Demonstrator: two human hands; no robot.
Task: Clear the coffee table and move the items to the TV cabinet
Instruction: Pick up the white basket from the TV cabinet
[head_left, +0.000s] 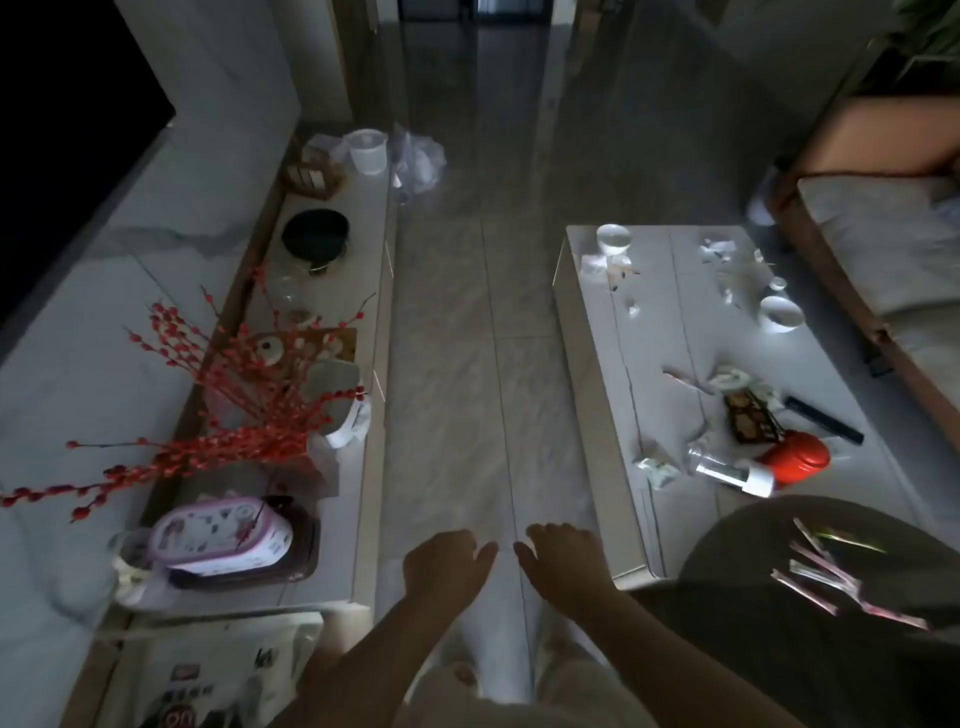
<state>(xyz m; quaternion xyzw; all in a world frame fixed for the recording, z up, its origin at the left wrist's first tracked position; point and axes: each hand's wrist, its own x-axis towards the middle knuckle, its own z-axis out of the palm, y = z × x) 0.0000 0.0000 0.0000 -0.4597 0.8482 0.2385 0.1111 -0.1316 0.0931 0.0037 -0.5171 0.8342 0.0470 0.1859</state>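
Note:
The white coffee table (675, 322) stands on the right. On it lie a red tin (795, 458), a clear bottle with a white cap (727, 470), a black stick-shaped item (823, 413), a patterned brown box (753, 423), white cups (781, 313) (613, 239) and scraps of paper. The TV cabinet (358, 249) runs along the left wall. My left hand (441, 566) and my right hand (558, 558) hover empty over the floor between the two, fingers relaxed, palms down.
The cabinet carries a black bowl (315, 236), a white lidded tub (367, 150), red berry branches (228, 395) and a pink-trimmed box (221, 535) on a dark tray. A dark round stool (779, 597) with sachets stands at the lower right; a sofa (883, 244) is beyond the table.

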